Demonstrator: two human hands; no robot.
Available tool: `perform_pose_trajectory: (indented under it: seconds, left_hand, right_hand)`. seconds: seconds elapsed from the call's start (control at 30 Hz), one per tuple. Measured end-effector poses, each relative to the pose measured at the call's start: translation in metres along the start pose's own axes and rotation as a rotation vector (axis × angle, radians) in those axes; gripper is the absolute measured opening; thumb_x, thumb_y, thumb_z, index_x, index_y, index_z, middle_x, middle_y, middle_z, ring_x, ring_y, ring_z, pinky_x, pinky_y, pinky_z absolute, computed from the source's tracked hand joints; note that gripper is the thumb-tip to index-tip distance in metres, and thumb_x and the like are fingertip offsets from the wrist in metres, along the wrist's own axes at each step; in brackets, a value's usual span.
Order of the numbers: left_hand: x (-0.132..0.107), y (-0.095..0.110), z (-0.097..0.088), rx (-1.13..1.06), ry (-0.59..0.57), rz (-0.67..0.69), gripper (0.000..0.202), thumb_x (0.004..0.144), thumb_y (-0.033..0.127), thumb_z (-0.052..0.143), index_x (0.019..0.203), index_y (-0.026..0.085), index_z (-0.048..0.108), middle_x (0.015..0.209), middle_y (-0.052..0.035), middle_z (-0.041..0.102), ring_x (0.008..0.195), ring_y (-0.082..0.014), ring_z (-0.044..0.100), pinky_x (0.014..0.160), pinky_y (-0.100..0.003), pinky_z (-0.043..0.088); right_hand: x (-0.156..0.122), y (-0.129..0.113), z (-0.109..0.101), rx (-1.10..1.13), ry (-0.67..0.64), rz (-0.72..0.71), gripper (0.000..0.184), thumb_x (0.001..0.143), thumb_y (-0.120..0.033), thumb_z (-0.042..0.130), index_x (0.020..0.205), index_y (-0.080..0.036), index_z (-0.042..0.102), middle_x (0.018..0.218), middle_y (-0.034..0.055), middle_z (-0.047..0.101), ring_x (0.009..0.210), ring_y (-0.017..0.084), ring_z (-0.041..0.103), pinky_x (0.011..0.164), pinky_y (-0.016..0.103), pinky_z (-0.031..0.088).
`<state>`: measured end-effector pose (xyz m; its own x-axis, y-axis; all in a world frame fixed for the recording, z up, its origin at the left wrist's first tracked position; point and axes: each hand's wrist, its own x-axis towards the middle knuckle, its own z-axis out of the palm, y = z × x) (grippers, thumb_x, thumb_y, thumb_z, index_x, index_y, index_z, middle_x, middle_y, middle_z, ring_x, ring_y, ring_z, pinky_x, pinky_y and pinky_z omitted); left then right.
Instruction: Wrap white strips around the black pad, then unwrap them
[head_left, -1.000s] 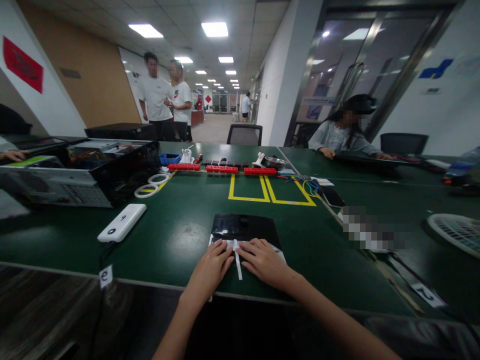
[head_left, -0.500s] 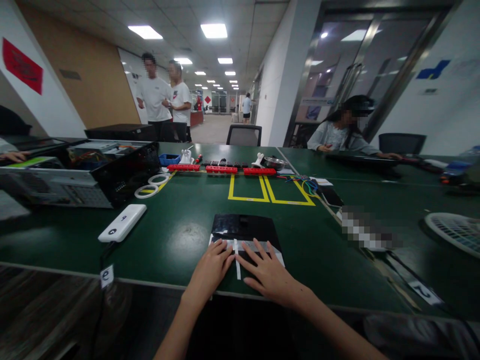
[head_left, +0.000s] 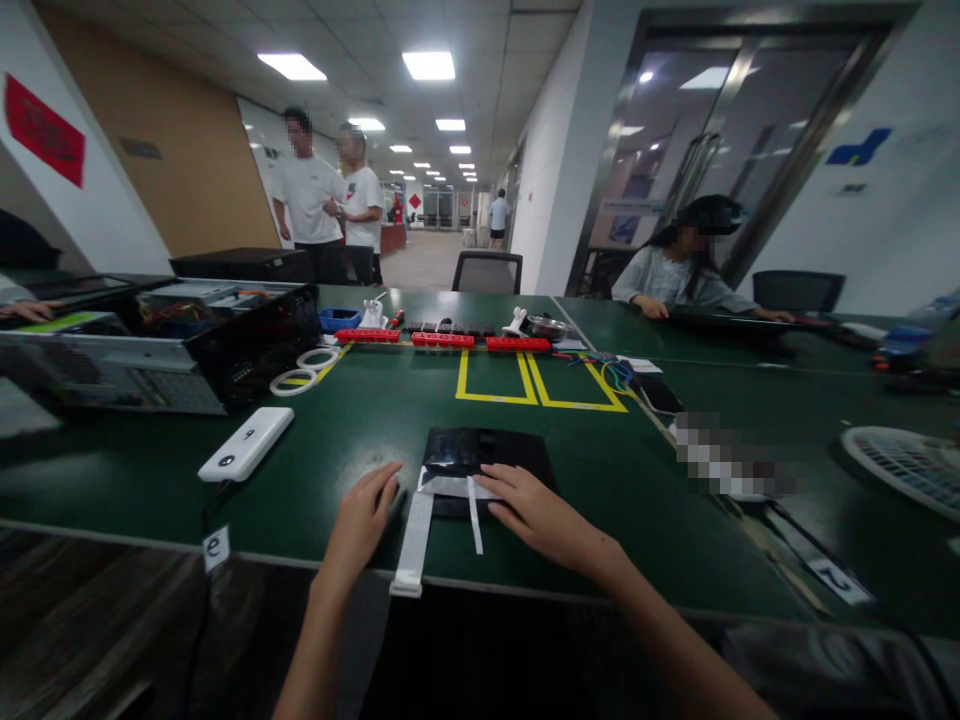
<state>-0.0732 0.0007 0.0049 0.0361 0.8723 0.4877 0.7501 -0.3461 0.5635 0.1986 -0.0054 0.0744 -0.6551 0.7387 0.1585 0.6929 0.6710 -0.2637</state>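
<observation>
A flat black panel (head_left: 480,450) lies near the table's front edge, with a silvery strip of tape (head_left: 450,487) across it. From its left side a flat, pale ribbon cable (head_left: 415,535) runs toward me, ending in a white connector (head_left: 406,586) at the table edge. A narrow white strip (head_left: 476,520) hangs from the middle of the tape. My right hand (head_left: 536,515) rests on the panel's right part, its fingers stretched over the tape. To the left of the cable, my left hand (head_left: 361,515) is apart from the panel, holding nothing, fingers extended.
A white power bank (head_left: 247,445) with a cable lies to the left, before an opened computer case (head_left: 150,350). White rings (head_left: 294,382) sit beside it. Farther back are red trays (head_left: 442,340), yellow tape outlines (head_left: 536,402) and coloured wires (head_left: 616,375). A person (head_left: 690,265) sits at right.
My left hand has left the panel and moved left, exposing the ribbon cable. My right hand has shifted slightly but stays on the panel.
</observation>
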Motion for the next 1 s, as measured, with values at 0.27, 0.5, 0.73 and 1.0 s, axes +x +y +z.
perform_pose_trajectory:
  seconds: [0.27, 0.5, 0.73, 1.0]
  left_hand:
    - [-0.007, -0.016, 0.012, 0.122, -0.008, 0.035, 0.032, 0.091, 0.028, 0.038, 0.106, 0.018, 0.065, 0.110, -0.0093, 0.067, 0.104, -0.0210, 0.062, 0.096, -0.038, 0.046]
    - [-0.008, -0.018, 0.011, 0.128, -0.033, 0.042, 0.031, 0.091, 0.027, 0.040, 0.106, 0.019, 0.066, 0.111, -0.0084, 0.066, 0.105, -0.0207, 0.061, 0.095, -0.037, 0.046]
    - [-0.009, -0.018, 0.011, 0.121, -0.030, 0.033, 0.032, 0.092, 0.030, 0.040, 0.105, 0.019, 0.067, 0.112, -0.0082, 0.066, 0.105, -0.0212, 0.061, 0.095, -0.038, 0.046]
    - [-0.010, -0.015, 0.010, 0.142, -0.027, 0.032, 0.032, 0.091, 0.032, 0.040, 0.104, 0.021, 0.067, 0.112, -0.0076, 0.066, 0.105, -0.0217, 0.061, 0.094, -0.038, 0.047]
  right_hand:
    - [0.062, -0.014, 0.037, -0.209, -0.064, -0.070, 0.051, 0.094, -0.044, 0.030, 0.141, -0.024, 0.032, 0.147, 0.0125, 0.031, 0.135, 0.032, 0.024, 0.102, 0.061, 0.025]
    - [0.069, -0.001, 0.056, -0.188, -0.158, -0.067, 0.060, 0.091, -0.058, 0.022, 0.143, -0.029, 0.027, 0.151, 0.0069, 0.024, 0.137, 0.035, 0.014, 0.100, 0.069, 0.016]
    - [0.042, 0.044, 0.027, -0.071, -0.273, -0.022, 0.070, 0.087, -0.063, 0.030, 0.146, -0.028, 0.017, 0.152, 0.0056, 0.019, 0.139, 0.031, 0.007, 0.105, 0.064, 0.009]
    - [-0.023, 0.119, -0.014, 0.073, -0.260, 0.138, 0.066, 0.083, -0.061, 0.044, 0.141, -0.033, 0.031, 0.150, 0.0032, 0.024, 0.139, 0.029, 0.008, 0.106, 0.061, 0.003]
